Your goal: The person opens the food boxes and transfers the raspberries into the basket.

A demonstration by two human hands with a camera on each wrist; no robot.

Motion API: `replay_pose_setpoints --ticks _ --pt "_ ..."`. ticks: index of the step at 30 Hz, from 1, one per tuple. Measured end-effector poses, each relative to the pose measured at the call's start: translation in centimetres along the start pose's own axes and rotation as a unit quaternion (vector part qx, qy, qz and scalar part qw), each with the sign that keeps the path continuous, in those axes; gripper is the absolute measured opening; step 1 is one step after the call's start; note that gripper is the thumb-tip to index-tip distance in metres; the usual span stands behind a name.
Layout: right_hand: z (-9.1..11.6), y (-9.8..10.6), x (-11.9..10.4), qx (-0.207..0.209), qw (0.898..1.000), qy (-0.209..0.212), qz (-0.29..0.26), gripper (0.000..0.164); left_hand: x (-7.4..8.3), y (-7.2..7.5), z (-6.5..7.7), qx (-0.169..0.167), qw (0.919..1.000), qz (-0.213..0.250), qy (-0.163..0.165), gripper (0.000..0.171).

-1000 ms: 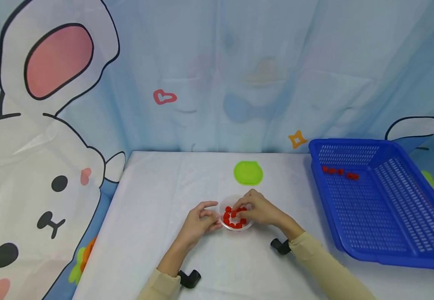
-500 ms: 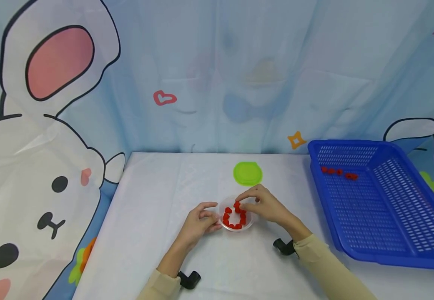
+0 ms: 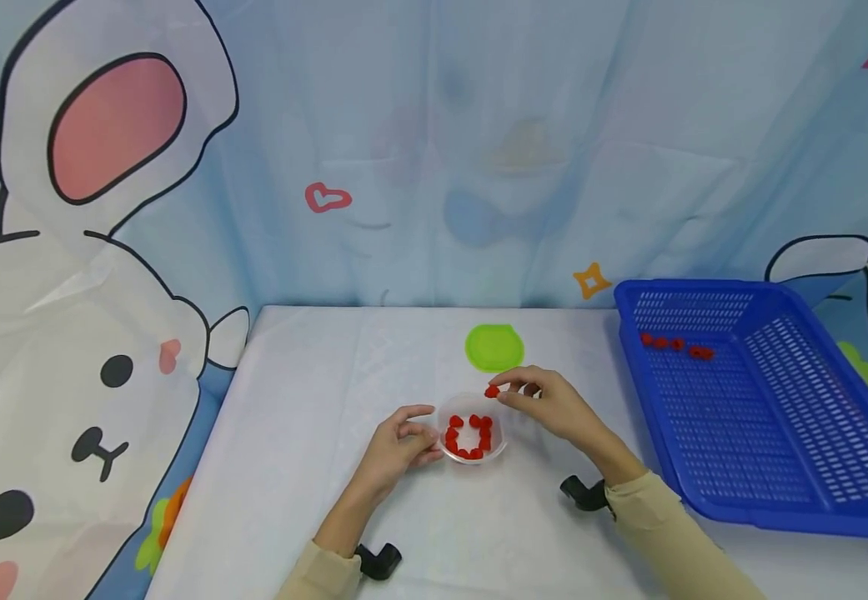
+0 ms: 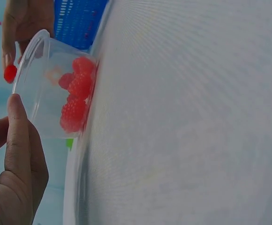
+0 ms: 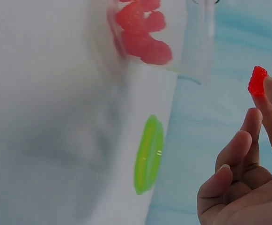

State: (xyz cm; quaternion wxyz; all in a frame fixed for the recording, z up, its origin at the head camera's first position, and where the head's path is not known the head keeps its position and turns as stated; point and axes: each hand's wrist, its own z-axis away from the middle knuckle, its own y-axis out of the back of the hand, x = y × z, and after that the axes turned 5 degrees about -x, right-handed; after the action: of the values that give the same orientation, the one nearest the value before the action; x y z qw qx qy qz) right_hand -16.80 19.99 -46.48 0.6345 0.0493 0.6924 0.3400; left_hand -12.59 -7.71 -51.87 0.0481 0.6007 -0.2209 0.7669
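Observation:
A clear plastic cup (image 3: 449,408) stands on the white table with several red raspberries (image 3: 476,453) in its bottom. My left hand (image 3: 396,450) is at the cup's left side; in the left wrist view a straight fingertip touches the rim (image 4: 27,58). Just past the cup's far right rim, my right hand (image 3: 549,402) pinches one raspberry (image 3: 492,391) between thumb and forefinger. The right wrist view shows that raspberry (image 5: 257,80) held at the fingertips, with the other fingers loosely curled.
A flat green lid (image 3: 494,348) lies on the table behind the cup. At the right sits a blue plastic basket (image 3: 749,433), with several raspberries (image 3: 660,342) along its far left part. Behind the table hangs a printed blue curtain (image 3: 418,250).
My right hand has lifted a raspberry out of the cup and moved with it up and to the right, past the rim. The left hand has stayed at the cup's side.

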Motion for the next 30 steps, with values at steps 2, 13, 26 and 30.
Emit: replay_pose_setpoints --ticks 2,13,26,30 --pt "0.4 0.7 -0.4 0.008 1.0 0.005 0.002 0.023 0.0 0.0 -0.1 -0.001 1.0 0.0 -0.001 0.046" --pt "3.3 6.3 -4.0 0.054 0.998 0.005 0.043 0.025 0.1 -0.3 -0.6 -0.004 1.0 0.0 0.0 0.045" --pt "5.3 15.7 -1.1 0.127 0.983 -0.113 0.074 0.051 0.1 -0.3 -0.1 -0.002 1.0 -0.004 0.005 0.046" --pt "4.5 17.7 2.1 0.134 0.976 -0.158 0.061 0.061 0.1 -0.1 0.1 -0.002 1.0 -0.007 0.004 0.046"
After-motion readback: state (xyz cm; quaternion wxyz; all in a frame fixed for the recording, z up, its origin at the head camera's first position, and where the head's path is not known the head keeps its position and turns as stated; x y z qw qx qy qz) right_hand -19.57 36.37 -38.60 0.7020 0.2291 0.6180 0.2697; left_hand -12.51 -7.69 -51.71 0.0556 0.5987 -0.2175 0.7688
